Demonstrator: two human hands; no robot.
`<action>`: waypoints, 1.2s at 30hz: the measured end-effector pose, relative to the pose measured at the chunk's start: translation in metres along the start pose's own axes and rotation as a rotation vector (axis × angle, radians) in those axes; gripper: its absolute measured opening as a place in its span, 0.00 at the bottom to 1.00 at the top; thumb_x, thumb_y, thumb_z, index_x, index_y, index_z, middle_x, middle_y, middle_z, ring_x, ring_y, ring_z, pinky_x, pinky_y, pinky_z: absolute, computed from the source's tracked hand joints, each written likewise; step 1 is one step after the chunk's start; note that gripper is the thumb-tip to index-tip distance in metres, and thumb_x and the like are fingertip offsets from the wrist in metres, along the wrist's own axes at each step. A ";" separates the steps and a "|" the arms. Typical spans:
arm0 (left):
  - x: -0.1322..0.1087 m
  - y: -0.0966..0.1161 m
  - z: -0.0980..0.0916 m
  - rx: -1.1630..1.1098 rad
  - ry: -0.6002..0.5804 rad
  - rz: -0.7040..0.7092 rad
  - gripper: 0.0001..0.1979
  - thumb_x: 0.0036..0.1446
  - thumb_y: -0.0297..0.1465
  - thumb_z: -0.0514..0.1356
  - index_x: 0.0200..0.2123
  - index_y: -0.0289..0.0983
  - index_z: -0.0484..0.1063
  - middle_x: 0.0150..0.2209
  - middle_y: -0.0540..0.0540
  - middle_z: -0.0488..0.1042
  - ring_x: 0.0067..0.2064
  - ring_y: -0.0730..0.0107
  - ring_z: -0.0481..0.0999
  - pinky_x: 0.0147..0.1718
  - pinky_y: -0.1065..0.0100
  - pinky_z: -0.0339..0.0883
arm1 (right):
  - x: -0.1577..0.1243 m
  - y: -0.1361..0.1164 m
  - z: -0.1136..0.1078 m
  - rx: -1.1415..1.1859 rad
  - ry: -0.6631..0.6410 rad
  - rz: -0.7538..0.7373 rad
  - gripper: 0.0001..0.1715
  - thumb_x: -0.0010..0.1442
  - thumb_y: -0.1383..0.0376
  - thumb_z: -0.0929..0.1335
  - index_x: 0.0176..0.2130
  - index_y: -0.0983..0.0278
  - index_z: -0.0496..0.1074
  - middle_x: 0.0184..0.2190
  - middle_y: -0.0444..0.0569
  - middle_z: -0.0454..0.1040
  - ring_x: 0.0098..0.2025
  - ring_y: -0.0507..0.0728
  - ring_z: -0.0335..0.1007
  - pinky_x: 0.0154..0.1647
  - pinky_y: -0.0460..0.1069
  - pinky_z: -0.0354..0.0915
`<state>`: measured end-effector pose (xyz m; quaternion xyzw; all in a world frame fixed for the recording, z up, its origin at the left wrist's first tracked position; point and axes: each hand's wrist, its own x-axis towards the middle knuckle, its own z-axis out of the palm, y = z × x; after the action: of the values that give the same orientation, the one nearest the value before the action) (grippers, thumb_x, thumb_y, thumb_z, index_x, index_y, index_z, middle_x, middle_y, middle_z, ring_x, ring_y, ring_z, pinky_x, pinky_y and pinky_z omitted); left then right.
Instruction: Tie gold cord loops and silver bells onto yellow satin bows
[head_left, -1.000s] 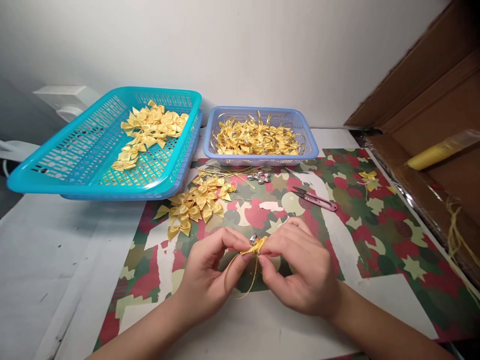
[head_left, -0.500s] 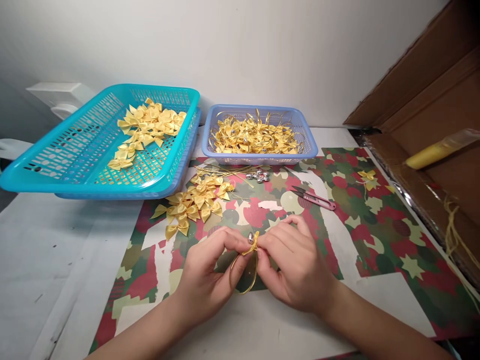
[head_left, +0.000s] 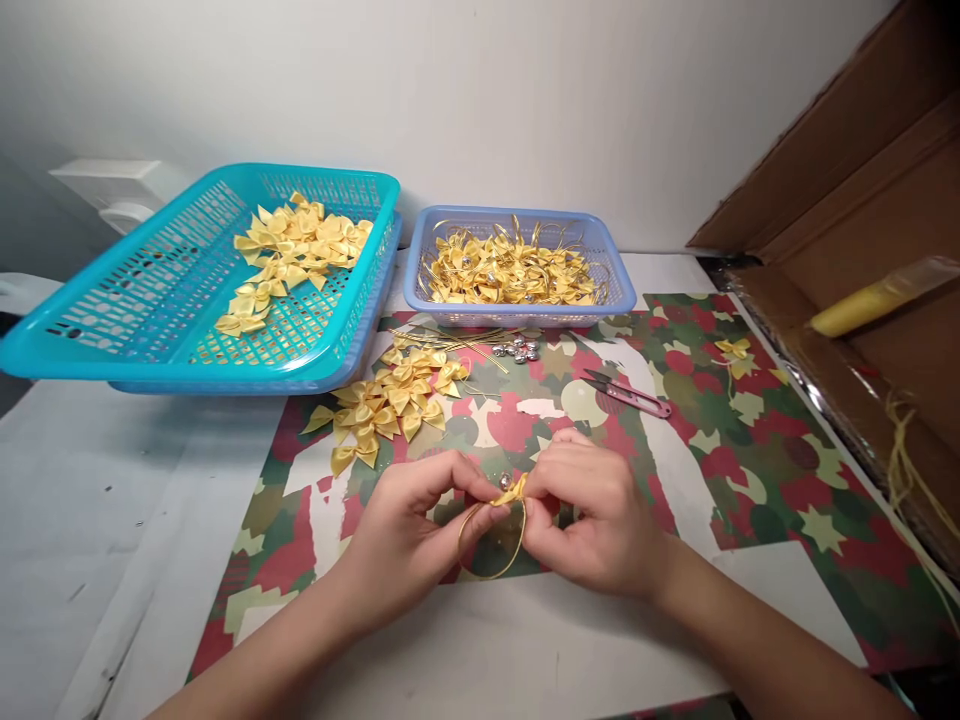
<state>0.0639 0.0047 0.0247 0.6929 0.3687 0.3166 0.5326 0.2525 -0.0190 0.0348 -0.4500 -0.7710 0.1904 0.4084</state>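
Between my two hands is a yellow bow (head_left: pixel 511 491) with a silver bell (head_left: pixel 505 481) at its upper left. A loop of gold cord (head_left: pixel 491 577) hangs below the bow. My left hand (head_left: pixel 427 530) pinches the bow's left side between thumb and forefinger. On the right side, the fingertips and thumb of my right hand (head_left: pixel 592 515) are closed on the bow. Loose yellow bows (head_left: pixel 390 400) lie in a pile beyond my left hand. Several silver bells (head_left: pixel 520 350) and gold cords (head_left: pixel 442 341) rest behind them, in front of the smaller basket.
A turquoise basket (head_left: pixel 187 372) with yellow bows stands back left, stacked on a blue one. A blue basket (head_left: pixel 517 318) holds finished-looking bows with cords. Pink thread snips (head_left: pixel 630 394) lie right of centre. A cardboard box (head_left: pixel 840 190) borders the right side.
My right hand has shifted slightly right and turned. The bow now stretches more sideways between my fingers, and the cord loop looks wider.
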 end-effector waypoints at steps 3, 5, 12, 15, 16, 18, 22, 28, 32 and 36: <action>0.001 0.001 -0.003 -0.037 -0.014 -0.035 0.05 0.57 0.29 0.63 0.29 0.38 0.72 0.24 0.52 0.74 0.27 0.75 0.70 0.26 0.73 0.65 | -0.001 0.000 -0.001 0.073 -0.017 0.036 0.11 0.45 0.77 0.63 0.19 0.63 0.58 0.15 0.36 0.54 0.20 0.47 0.44 0.27 0.47 0.50; 0.001 0.003 -0.004 -0.069 -0.018 -0.047 0.05 0.56 0.29 0.64 0.28 0.38 0.72 0.24 0.52 0.74 0.27 0.75 0.71 0.26 0.74 0.65 | -0.001 0.000 -0.001 0.104 -0.023 0.057 0.11 0.44 0.77 0.63 0.19 0.63 0.57 0.15 0.36 0.54 0.20 0.47 0.44 0.27 0.47 0.50; 0.004 0.005 0.000 -0.172 0.027 -0.061 0.05 0.55 0.28 0.65 0.28 0.37 0.71 0.25 0.50 0.74 0.27 0.74 0.72 0.25 0.74 0.66 | -0.001 -0.001 0.001 0.154 -0.042 0.084 0.09 0.49 0.75 0.62 0.22 0.63 0.61 0.16 0.37 0.58 0.20 0.47 0.51 0.28 0.47 0.53; 0.003 0.004 0.001 -0.183 0.058 -0.035 0.05 0.55 0.28 0.64 0.28 0.38 0.71 0.26 0.50 0.74 0.28 0.74 0.73 0.27 0.74 0.68 | -0.002 0.002 0.005 0.088 -0.037 -0.003 0.06 0.50 0.74 0.64 0.27 0.63 0.64 0.19 0.38 0.61 0.22 0.48 0.55 0.29 0.48 0.53; 0.003 0.003 0.001 -0.184 0.065 -0.026 0.05 0.56 0.28 0.64 0.29 0.38 0.71 0.27 0.51 0.74 0.29 0.74 0.73 0.27 0.74 0.68 | -0.002 0.002 0.007 0.064 -0.025 -0.029 0.05 0.49 0.73 0.64 0.29 0.63 0.65 0.20 0.38 0.61 0.22 0.49 0.55 0.29 0.48 0.53; 0.002 0.002 0.001 -0.189 0.076 -0.012 0.05 0.56 0.28 0.64 0.30 0.38 0.71 0.27 0.51 0.74 0.29 0.74 0.73 0.28 0.73 0.69 | -0.003 0.003 0.010 0.042 -0.002 -0.056 0.04 0.50 0.70 0.66 0.30 0.63 0.65 0.20 0.38 0.61 0.22 0.49 0.56 0.29 0.48 0.53; 0.000 0.001 0.001 -0.205 0.063 -0.015 0.04 0.57 0.28 0.63 0.31 0.39 0.70 0.28 0.52 0.73 0.29 0.75 0.72 0.28 0.74 0.68 | -0.004 0.002 0.014 0.069 0.053 -0.033 0.03 0.54 0.69 0.63 0.28 0.63 0.63 0.19 0.39 0.61 0.22 0.50 0.55 0.28 0.48 0.53; 0.001 0.001 0.003 -0.199 0.056 -0.007 0.04 0.58 0.27 0.62 0.31 0.39 0.70 0.28 0.52 0.72 0.30 0.76 0.71 0.28 0.75 0.67 | -0.002 0.002 0.015 0.164 0.094 -0.017 0.09 0.55 0.72 0.61 0.24 0.62 0.61 0.18 0.38 0.57 0.21 0.49 0.52 0.27 0.47 0.54; 0.001 0.000 0.003 -0.189 0.038 0.004 0.05 0.58 0.28 0.62 0.29 0.37 0.69 0.27 0.50 0.72 0.29 0.74 0.70 0.27 0.73 0.66 | -0.003 0.003 0.012 0.248 0.074 0.029 0.11 0.54 0.71 0.61 0.22 0.62 0.59 0.16 0.39 0.57 0.20 0.49 0.51 0.24 0.46 0.55; 0.001 0.000 0.003 -0.203 0.042 0.010 0.05 0.58 0.28 0.62 0.29 0.38 0.69 0.27 0.50 0.73 0.30 0.73 0.71 0.28 0.71 0.67 | -0.004 0.004 0.011 0.323 0.076 0.071 0.10 0.52 0.70 0.62 0.21 0.62 0.58 0.15 0.39 0.57 0.20 0.49 0.51 0.22 0.45 0.54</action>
<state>0.0670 0.0035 0.0241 0.6304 0.3421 0.3695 0.5908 0.2471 -0.0193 0.0242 -0.4122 -0.6981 0.3092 0.4971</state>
